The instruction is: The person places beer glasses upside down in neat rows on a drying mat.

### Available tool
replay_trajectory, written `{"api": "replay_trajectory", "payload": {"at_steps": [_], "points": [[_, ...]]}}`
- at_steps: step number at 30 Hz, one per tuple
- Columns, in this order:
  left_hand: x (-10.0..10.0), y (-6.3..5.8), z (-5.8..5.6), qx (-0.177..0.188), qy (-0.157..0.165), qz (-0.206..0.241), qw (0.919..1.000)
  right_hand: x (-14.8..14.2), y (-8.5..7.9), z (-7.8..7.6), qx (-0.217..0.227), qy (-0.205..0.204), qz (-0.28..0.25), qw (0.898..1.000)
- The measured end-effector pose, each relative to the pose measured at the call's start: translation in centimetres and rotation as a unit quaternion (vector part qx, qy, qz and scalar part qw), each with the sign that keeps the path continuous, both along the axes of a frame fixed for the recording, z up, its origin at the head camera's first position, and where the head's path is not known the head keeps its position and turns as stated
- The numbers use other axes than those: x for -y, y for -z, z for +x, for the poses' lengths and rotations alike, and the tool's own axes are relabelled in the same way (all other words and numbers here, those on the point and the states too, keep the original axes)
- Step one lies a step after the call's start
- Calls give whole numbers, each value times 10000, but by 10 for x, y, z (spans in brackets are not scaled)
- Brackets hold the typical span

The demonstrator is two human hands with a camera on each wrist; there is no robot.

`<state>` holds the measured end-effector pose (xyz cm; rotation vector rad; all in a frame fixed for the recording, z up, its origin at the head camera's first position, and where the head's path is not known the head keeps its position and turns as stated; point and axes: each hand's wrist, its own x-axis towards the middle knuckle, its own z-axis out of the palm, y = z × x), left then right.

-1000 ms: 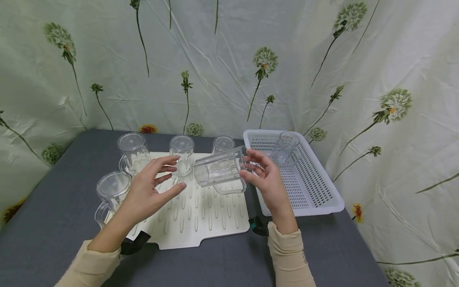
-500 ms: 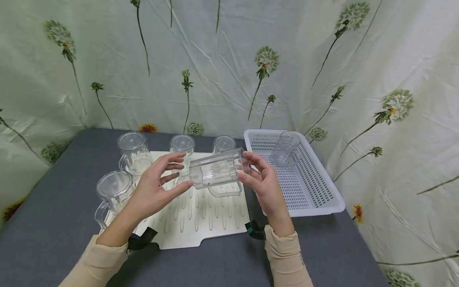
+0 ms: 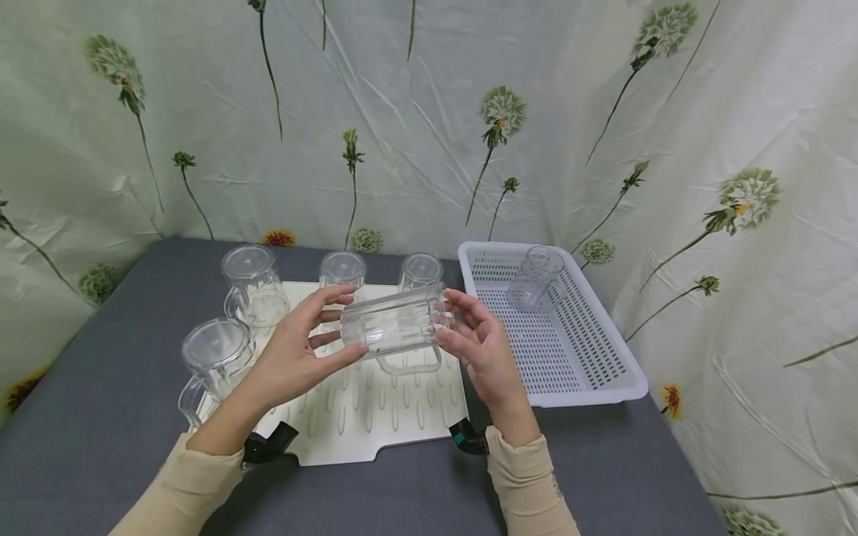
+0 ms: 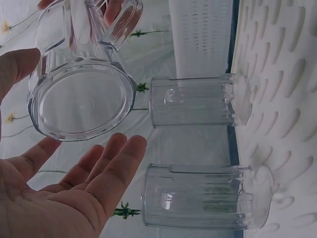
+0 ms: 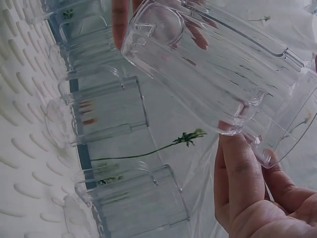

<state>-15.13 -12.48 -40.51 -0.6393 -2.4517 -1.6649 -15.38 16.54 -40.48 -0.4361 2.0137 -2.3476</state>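
Note:
A clear glass mug (image 3: 395,318) lies nearly sideways in the air above the white ridged board (image 3: 342,439), its handle hanging downward. My right hand (image 3: 484,353) pinches it by the rim end between thumb and fingers. Around the base end, my left hand (image 3: 291,353) spreads its thumb and fairly straight fingers. The left wrist view has the round mug base (image 4: 81,104) facing the camera, with the left thumb at its side; firm contact cannot be made out. In the right wrist view, the right fingers (image 5: 242,168) touch the rim end.
Several mugs stand upside down along the board's left and back, such as the front-left mug (image 3: 216,350) and the back-middle mug (image 3: 343,268). Right of the board, a white slotted basket (image 3: 633,383) holds another clear glass (image 3: 535,279). A flowered curtain (image 3: 415,149) hangs behind the table.
My right hand has carried the mug leftward and slightly down, toward my left hand. The left hand has moved a little to the right, and its fingers now surround the base end.

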Motion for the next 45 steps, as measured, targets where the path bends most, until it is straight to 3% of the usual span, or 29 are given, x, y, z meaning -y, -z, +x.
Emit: {"api": "replay_trajectory", "payload": {"at_steps": [5, 10, 17, 30, 45], "points": [[-2, 4, 2, 177, 115, 175, 9996, 2, 5, 0, 58, -54, -160, 9998], [-5, 7, 3, 476, 487, 684, 9953, 4, 10, 0, 73, -143, -344, 9993], [-7, 2, 7, 558, 782, 1087, 9894, 4, 14, -1, 106, -261, -682, 9973], [-6, -12, 14, 177, 436, 723, 9963, 4, 19, -5, 282, -660, -1158, 9907], [1, -19, 13, -84, 273, 553, 9981, 5, 27, -9, 456, -1321, -1261, 9821]]}}
